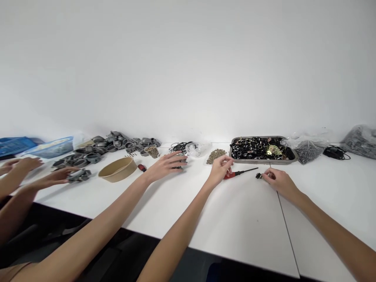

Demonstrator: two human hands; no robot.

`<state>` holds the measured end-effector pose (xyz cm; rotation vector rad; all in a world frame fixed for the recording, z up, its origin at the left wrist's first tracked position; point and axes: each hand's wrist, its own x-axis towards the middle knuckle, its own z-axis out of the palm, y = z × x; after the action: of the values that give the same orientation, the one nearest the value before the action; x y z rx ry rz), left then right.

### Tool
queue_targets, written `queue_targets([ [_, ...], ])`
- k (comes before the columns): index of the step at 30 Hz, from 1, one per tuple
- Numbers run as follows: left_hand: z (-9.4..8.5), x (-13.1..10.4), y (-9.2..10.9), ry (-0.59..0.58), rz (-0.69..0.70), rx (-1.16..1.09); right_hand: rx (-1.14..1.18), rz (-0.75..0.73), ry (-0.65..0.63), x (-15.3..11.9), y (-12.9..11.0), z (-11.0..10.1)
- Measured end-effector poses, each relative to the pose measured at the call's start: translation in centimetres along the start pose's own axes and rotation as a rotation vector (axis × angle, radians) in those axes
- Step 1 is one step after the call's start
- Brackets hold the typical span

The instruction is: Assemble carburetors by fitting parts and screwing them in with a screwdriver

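Note:
My left hand (221, 171) is closed, thumb and forefinger pinched together beside a pile of small brass-coloured screws (216, 156); whatever sits in the pinch is too small to make out. Just below its curled fingers shows the red handle of a screwdriver (230, 175), its dark shaft pointing right. I cannot tell whether those fingers grip the handle or it lies on the table. My right hand (277, 180) pinches a small black part (259, 176) close to the screwdriver's tip. Behind both hands, a grey metal tray (261, 161) holds many black and brass-coloured parts.
A co-worker's hand (166, 166) reaches in at my left; another person's hands (57, 177) work further left among grey plastic parts (110, 143). A tan bowl (117, 170) and a cup of screws (152, 150) stand there. Plastic bags (308, 150) and a black cable (336, 152) lie right.

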<state>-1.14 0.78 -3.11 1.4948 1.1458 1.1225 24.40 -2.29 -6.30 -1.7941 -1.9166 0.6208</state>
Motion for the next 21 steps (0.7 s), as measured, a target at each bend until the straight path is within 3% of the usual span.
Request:
queue_targets([
  [6, -4.4, -0.4, 0.1, 0.085, 0.014, 0.242, -0.011, -0.053, 0.004, 0.2, 0.1, 0.2],
  [12, -12.0, 1.4, 2.6, 0.329, 0.026, 0.706, -0.007, -0.086, -0.006, 0.2, 0.4, 0.1],
  [15, -15.1, 2.1, 2.4, 0.447, -0.067, 0.88, -0.005, -0.102, -0.004, 0.2, 0.4, 0.1],
  [18, -16.6, 1.9, 0.6, 0.45, -0.21, 0.959, 0.0, -0.109, 0.002, 0.2, 0.4, 0.2],
  [21, -16.9, 1.3, -1.0, 0.447, -0.278, 0.965, 0.019, -0.115, 0.005, 0.1, 0.5, 0.4],
])
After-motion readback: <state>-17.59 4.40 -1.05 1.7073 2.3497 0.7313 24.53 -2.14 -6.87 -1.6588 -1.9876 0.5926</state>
